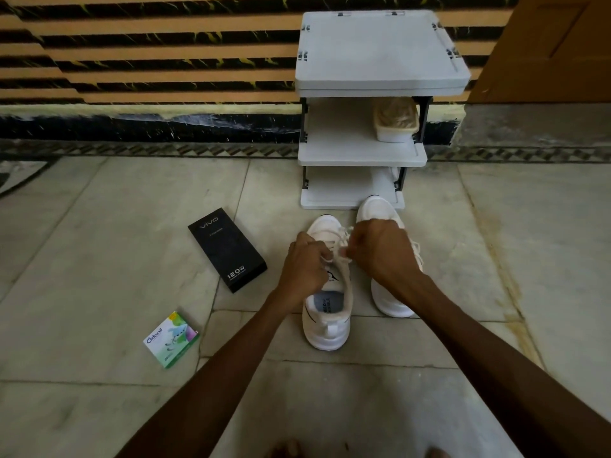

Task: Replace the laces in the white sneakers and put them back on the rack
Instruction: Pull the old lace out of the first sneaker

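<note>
Toes or knees at the bottom edge are cut off and blurred, can't tell which. Both forearms reach forward over the floor (363, 391). Near sneaker (325, 325) stands just under the hands, heel toward the person, opening and insole visible. Left hand (302, 262) is curled and pinching the lace (340, 251) over the tongue; right hand (380, 252) is also curled and pinching the same lace from the other side. The far sneaker (391, 302) is just beside the near one, right of it, mostly under the right hand and wrist, toe poking out beyond the knuckles. Progress: looks like lacing or tying on the near sneaker, top eyelets; whether these are the new laces, can't tell. The far sneaker's lacing is hidden by the right hand, so its status is unknown. Neither sneaker is on the rack yet, so that step is left. Left of the left hand: a black box (226, 249) nearby, and a green-white box (172, 338) nearer the person; contents not visible. Beyond the hands, the white rack (380, 54) stands against the wall, just past the far sneaker's toe. Its middle shelf holds a beige item in a white tray (395, 122), hard to identify. The bottom shelf is partly hidden, something white behind.
</note>
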The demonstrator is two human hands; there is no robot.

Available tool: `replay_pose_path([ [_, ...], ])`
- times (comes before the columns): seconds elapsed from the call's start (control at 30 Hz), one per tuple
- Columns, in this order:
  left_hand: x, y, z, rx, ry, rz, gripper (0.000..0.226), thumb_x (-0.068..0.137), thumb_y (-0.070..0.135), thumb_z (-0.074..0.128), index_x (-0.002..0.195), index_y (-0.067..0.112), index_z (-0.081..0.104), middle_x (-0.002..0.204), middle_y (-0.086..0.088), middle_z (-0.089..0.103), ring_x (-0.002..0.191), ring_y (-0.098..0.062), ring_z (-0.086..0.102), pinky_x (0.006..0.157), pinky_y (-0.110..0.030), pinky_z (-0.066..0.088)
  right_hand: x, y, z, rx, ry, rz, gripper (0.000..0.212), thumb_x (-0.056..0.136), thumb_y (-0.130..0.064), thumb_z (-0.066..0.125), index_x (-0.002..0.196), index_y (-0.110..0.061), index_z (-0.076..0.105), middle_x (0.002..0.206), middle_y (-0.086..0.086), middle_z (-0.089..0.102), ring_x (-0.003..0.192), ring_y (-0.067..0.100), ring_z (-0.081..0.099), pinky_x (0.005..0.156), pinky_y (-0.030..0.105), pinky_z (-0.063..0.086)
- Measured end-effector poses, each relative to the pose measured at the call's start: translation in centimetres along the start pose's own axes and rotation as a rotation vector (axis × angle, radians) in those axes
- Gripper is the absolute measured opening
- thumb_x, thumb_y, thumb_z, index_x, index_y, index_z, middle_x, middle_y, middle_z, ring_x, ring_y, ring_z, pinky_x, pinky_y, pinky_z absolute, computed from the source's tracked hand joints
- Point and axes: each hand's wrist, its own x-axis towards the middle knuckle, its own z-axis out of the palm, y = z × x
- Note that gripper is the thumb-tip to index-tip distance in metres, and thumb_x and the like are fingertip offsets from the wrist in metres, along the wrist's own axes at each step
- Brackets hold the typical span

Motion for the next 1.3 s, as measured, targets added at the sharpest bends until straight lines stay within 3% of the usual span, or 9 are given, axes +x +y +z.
replay_pose_path([
  [0.1, 0.7, 0.1, 0.2, -0.214, -0.075, -0.145, 0.023, 0.083, 0.004, 0.069, 0.102, 0.016, 0.07, 0.123, -0.007, 0.052, 0.115, -0.022, 0.052, 0.094, -0.029, 0.049, -1.0, -0.5, 1.5, -0.064, -0.189, -0.038, 0.03, 0.079, -0.04, 0.074, 0.069, -0.012, 0.069, 0.066, 0.002, 0.063, 0.063, 0.017, 0.059, 0.055, 0.023, 0.043],
  [0.3, 0.4, -1.2, -1.8, -1.579, -0.186, -0.554, 0.017, 0.077, -0.005, 0.049, 0.068, 0.008, 0.056, 0.069, -0.008, 0.055, 0.07, -0.02, 0.051, 0.075, -0.03, 0.045, -2.3, 0.1, 3.3, 0.072, -0.102, 0.078, 0.021, 0.079, -0.02, 0.065, 0.064, -0.006, 0.061, 0.061, 0.006, 0.056, 0.057, 0.02, 0.052, 0.054, 0.025, 0.04],
  [0.43, 0.7, -0.9, -3.0, -0.956, -0.232, -0.384, 0.023, 0.085, 0.033, 0.067, 0.072, 0.015, 0.062, 0.063, 0.005, 0.055, 0.062, -0.011, 0.049, 0.069, -0.027, 0.042, -2.1, 0.9, 3.9, 0.195, -0.073, 0.122, 0.023, 0.073, -0.021, 0.066, 0.058, -0.003, 0.065, 0.054, 0.012, 0.062, 0.05, 0.022, 0.058, 0.05, 0.031, 0.05],
  [0.5, 1.2, -0.9, -3.2, -0.315, -0.232, -0.16, 0.023, 0.086, 0.041, 0.068, 0.087, 0.019, 0.075, 0.085, 0.007, 0.07, 0.078, -0.009, 0.061, 0.074, -0.026, 0.047, -2.1, 1.1, 4.0, 0.194, -0.065, 0.133, 0.022, 0.074, -0.023, 0.067, 0.059, -0.006, 0.068, 0.053, 0.009, 0.064, 0.049, 0.021, 0.06, 0.049, 0.031, 0.051],
  [0.57, 1.5, -0.4, -3.4, -0.177, -0.141, -0.012, 0.021, 0.09, 0.037, 0.066, 0.094, 0.02, 0.077, 0.1, 0.005, 0.072, 0.092, -0.01, 0.064, 0.083, -0.028, 0.049, -2.1, 1.2, 4.0, 0.194, -0.061, 0.135, 0.021, 0.074, -0.023, 0.067, 0.063, -0.007, 0.071, 0.056, 0.009, 0.065, 0.051, 0.021, 0.062, 0.049, 0.031, 0.052],
  [0.8, 0.9, -0.8, -4.3, -1.879, -0.006, -0.424, 0.022, 0.101, 0.021, 0.047, 0.104, 0.01, 0.066, 0.101, -0.002, 0.071, 0.1, -0.015, 0.064, 0.093, -0.032, 0.049, -2.2, 1.4, 4.2, 0.196, -0.065, 0.161, 0.022, 0.076, -0.024, 0.066, 0.063, -0.007, 0.071, 0.059, 0.01, 0.067, 0.056, 0.021, 0.063, 0.055, 0.032, 0.052],
  [0.87, 0.5, -1.2, -4.2, -1.61, -0.028, -0.31, 0.026, 0.101, 0.022, 0.047, 0.115, 0.01, 0.066, 0.101, -0.002, 0.071, 0.099, -0.015, 0.065, 0.091, -0.031, 0.05, -2.3, 1.5, 4.2, 0.201, -0.066, 0.171, 0.022, 0.077, -0.023, 0.066, 0.063, -0.007, 0.07, 0.059, 0.011, 0.067, 0.057, 0.021, 0.064, 0.055, 0.031, 0.051],
  [1.1, 0.7, 0.6, -1.8, 0.554, -0.063, 0.259, 0.023, 0.096, 0.039, 0.054, 0.11, 0.028, 0.068, 0.109, 0.006, 0.059, 0.103, -0.017, 0.054, 0.096, -0.039, 0.027, -2.0, 1.4, 4.4, 0.22, -0.06, 0.159, 0.022, 0.078, -0.024, 0.068, 0.063, -0.009, 0.072, 0.059, 0.008, 0.067, 0.055, 0.02, 0.063, 0.06, 0.035, 0.056],
  [1.3, 0.9, 1.0, -1.4, 0.459, 0.164, 0.309, 0.03, 0.091, 0.022, 0.063, 0.121, 0.024, 0.064, 0.118, -0.002, 0.057, 0.106, -0.02, 0.054, 0.089, -0.034, 0.028, -2.3, 1.6, 4.3, 0.219, -0.054, 0.162, 0.022, 0.079, -0.024, 0.069, 0.063, -0.009, 0.071, 0.06, 0.008, 0.067, 0.058, 0.021, 0.062, 0.049, 0.022, 0.04],
])
